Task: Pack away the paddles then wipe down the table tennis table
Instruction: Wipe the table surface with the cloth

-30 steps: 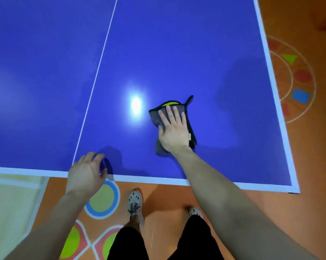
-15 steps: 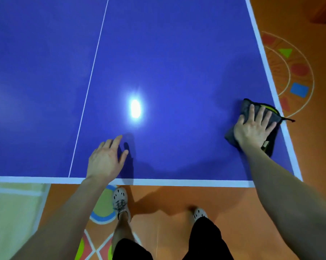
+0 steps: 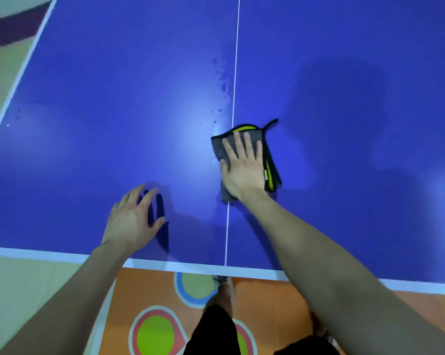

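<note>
I find the right hand (image 3: 244, 170) flat on the grey cloth (image 3: 217, 146), its fingers (image 3: 238, 144) straight and pressing it to the table (image 3: 88, 98) astride the white centre line (image 3: 235, 73). The left hand (image 3: 133, 219), left of that line, has its fingers spread and holds nothing. Droplets (image 3: 222, 80) lie just left of the line, beyond the cloth. I recommend even palm pressure and overlapping strokes up through them. No paddles are in view.
</note>
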Demonstrator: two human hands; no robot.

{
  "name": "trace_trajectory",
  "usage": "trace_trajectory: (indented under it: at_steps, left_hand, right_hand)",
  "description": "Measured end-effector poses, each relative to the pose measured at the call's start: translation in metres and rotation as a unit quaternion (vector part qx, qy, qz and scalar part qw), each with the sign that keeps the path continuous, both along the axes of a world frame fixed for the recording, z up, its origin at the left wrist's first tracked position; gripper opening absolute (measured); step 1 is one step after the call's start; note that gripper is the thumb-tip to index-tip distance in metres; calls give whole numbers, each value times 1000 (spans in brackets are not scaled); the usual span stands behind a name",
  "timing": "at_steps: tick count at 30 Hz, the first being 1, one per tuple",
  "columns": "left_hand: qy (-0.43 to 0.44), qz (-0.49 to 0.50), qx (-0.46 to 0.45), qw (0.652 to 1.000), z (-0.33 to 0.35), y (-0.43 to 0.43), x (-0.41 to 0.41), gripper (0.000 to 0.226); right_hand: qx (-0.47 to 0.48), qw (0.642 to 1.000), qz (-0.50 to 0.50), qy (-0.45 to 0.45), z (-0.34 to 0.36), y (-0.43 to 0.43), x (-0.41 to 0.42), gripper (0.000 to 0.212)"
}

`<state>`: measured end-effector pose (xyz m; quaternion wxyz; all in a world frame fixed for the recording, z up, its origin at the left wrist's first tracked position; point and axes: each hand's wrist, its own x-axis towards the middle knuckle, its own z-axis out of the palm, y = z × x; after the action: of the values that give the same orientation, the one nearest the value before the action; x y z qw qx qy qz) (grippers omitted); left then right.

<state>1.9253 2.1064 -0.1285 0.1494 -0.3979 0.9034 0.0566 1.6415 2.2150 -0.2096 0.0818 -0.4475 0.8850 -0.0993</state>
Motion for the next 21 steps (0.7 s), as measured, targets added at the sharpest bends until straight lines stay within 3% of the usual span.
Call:
trace_trajectory:
  at_steps: [5, 10, 16, 21]
  left_hand:
    - [-113, -25, 91, 989, -6, -26, 31, 147]
    - [-112, -23, 81, 990, -7, -17, 25, 156]
    - [-125, -50, 91, 987, -8, -19, 31, 150]
    - [-140, -76, 67, 985, -15, -26, 38, 149]
  right_hand:
    - [-24, 994, 109, -19, -3, 41, 104, 65]
    - [-30, 987, 159, -20, -4, 124, 146, 65]
    - [-15, 1000, -7, 6, -3, 191, 99, 68]
    - [11, 987, -160, 22, -3, 185, 79, 66]
